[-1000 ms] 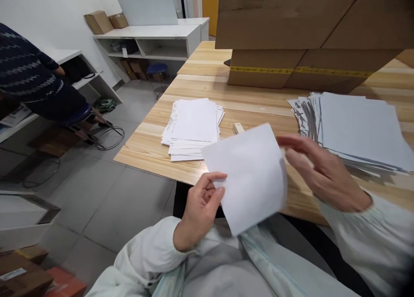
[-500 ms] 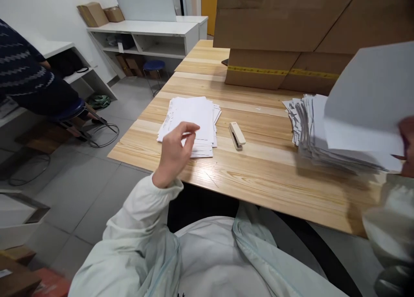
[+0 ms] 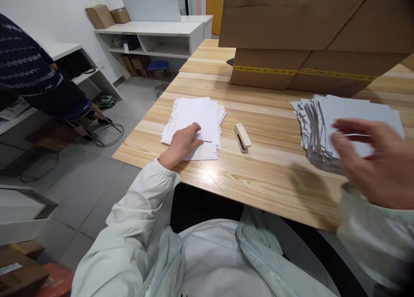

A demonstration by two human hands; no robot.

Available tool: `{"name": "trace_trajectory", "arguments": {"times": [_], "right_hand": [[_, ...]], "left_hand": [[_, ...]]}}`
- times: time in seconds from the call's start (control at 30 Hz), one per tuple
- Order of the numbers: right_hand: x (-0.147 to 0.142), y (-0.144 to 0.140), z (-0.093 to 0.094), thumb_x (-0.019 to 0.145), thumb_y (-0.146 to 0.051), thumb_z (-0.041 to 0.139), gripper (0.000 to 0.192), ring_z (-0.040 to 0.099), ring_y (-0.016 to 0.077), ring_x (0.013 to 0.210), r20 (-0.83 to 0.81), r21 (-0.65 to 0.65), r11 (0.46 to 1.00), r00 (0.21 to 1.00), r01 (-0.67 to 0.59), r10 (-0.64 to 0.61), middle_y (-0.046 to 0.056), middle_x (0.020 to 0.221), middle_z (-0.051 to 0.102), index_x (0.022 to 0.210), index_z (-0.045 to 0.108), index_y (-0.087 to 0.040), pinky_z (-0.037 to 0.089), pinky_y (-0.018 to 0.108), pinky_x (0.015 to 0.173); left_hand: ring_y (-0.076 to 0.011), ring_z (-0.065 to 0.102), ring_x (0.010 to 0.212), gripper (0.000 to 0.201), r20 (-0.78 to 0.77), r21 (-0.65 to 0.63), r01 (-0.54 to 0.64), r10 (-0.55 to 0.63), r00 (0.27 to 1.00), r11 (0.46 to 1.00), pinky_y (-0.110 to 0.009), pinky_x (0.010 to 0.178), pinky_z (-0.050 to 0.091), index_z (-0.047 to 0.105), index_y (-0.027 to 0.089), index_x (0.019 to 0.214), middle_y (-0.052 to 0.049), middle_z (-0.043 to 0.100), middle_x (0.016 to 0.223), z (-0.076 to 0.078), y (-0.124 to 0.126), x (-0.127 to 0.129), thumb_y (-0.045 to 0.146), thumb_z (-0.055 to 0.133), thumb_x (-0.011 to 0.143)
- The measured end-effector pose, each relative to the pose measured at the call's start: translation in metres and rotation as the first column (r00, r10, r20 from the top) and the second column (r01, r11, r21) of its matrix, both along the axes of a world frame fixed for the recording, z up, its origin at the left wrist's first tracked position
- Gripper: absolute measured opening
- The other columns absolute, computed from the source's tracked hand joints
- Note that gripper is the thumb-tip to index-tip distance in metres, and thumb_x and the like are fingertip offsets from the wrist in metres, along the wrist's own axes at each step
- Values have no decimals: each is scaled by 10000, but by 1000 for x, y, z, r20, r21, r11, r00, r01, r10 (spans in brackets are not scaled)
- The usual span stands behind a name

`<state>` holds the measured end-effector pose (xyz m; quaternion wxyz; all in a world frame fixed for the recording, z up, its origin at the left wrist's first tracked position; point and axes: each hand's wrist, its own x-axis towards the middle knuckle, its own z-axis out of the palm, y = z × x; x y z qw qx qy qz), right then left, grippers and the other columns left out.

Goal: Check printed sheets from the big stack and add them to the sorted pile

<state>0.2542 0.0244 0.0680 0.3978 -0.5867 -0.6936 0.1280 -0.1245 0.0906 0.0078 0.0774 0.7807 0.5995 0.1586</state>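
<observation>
On the left of the table lies a low stack of white paper sheets (image 3: 197,113), some with print along the left edge. My left hand (image 3: 183,143) rests over its near edge, thumb and index finger apart. A cream stapler (image 3: 242,137) lies between this stack and a taller, uneven pile of papers (image 3: 349,107) on the right. Over the near side of that pile, my right hand (image 3: 375,159) is blurred by motion, with its fingers apart and no sheet in them.
Large taped cardboard boxes (image 3: 274,68) stand stacked at the back of the wooden table (image 3: 258,180). To the left, a person (image 3: 29,68) sits on a blue stool beside white shelving (image 3: 152,28). More boxes (image 3: 22,266) are on the floor at lower left.
The sheet that my right hand held raised is no longer in it; that hand has moved left over the right pile. My left hand has come down onto the left stack.
</observation>
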Motion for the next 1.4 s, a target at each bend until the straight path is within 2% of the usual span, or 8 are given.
{"name": "trace_trajectory", "arguments": {"times": [0.1, 0.23, 0.4, 0.53, 0.7, 0.87, 1.17, 1.4], "right_hand": [[-58, 4, -4, 932, -507, 552, 311, 667, 297, 1018, -18, -71, 981, 984, -180, 180, 69, 1155, 685, 1165, 655, -328, 523, 481, 860], [-118, 30, -25, 923, -481, 559, 314, 662, 236, 1030, -318, -234, 834, 850, -499, 420, 75, 1124, 698, 1095, 659, -239, 537, 419, 899], [-165, 61, -53, 873, -352, 635, 175, 668, 175, 942, -690, -361, 771, 707, -525, 158, 66, 1042, 693, 975, 648, -211, 545, 389, 930], [-181, 73, -63, 882, -307, 641, 135, 667, 138, 796, -824, -430, 731, 561, -530, -79, 50, 921, 698, 984, 640, -217, 578, 330, 831], [-185, 76, -75, 813, -427, 724, 289, 636, 116, 760, -883, -328, 746, 468, -580, -24, 21, 925, 709, 1031, 705, -239, 567, 268, 730], [-191, 69, -86, 711, -537, 792, 429, 615, 106, 736, -887, -270, 754, 459, -599, 48, 3, 874, 721, 1017, 754, -239, 530, 254, 703], [-196, 61, -89, 778, -429, 772, 432, 649, 161, 918, -756, -161, 776, 582, -610, 300, 47, 1116, 721, 1161, 706, -242, 538, 328, 811], [-197, 60, -92, 798, -413, 756, 456, 656, 162, 864, -749, -188, 771, 597, -608, 287, 53, 1006, 725, 1201, 667, -218, 547, 335, 786]], "left_hand": [[-227, 668, 883, 235, -30, 21, -17, 18, 999, 1000, -300, 711, 400, 550, 210, 1091, -54, 719, 1009, -1, 1, 1, 263, 637, 879], [-226, 667, 807, 132, -46, 35, -41, 42, 998, 999, -295, 679, 369, 587, 208, 1053, -54, 726, 909, -4, 3, 3, 258, 521, 950], [-212, 666, 777, 221, 52, 156, -173, 167, 985, 972, -287, 664, 371, 605, 200, 971, -70, 715, 844, -6, -6, 6, 271, 396, 993], [-191, 672, 853, 247, 188, 246, -118, 72, 979, 962, -283, 749, 438, 613, 195, 942, -80, 729, 915, -5, -33, 8, 283, 386, 984], [-198, 675, 988, 230, 510, -16, 66, -49, 858, 998, -318, 887, 497, 628, 205, 972, -59, 732, 1044, 2, -48, 4, 405, 520, 937], [-199, 704, 916, 494, 721, -199, 59, 105, 685, 978, -339, 846, 530, 615, 198, 908, -75, 730, 1018, 6, -24, -2, 653, 424, 928], [-196, 692, 847, 405, 574, -155, -116, 185, 798, 981, -325, 779, 505, 582, 219, 875, -21, 725, 915, 13, -17, 10, 588, 705, 762], [-183, 690, 854, 347, 603, -150, -98, 170, 780, 984, -303, 751, 500, 584, 218, 886, -17, 722, 915, 5, -13, 4, 518, 713, 769]]}}
